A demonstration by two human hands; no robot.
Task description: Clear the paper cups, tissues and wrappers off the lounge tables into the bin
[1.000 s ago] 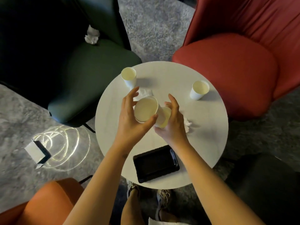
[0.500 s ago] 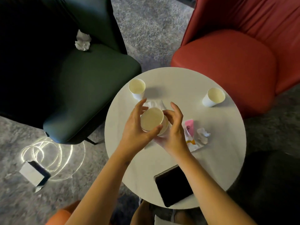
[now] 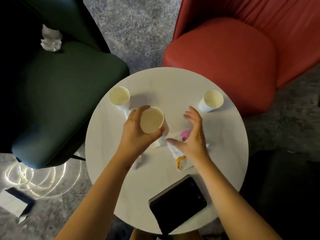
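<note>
Nearly upright, mouth up, paper cup gripped by left fingers; right fingers spread, empty.

Three paper cups: far-left cup, far-right cup, middle cup. One crumpled tissue. Printed wrapper: at least one. One black tablet. Two armchairs: green armchair, red armchair.

I see the left hand and right hand bare. The left forearm and right forearm are bare down to the frame's lower edge. A small dark mark sits near the left wrist, possibly a tattoo; it is too blurred to tell.
</note>
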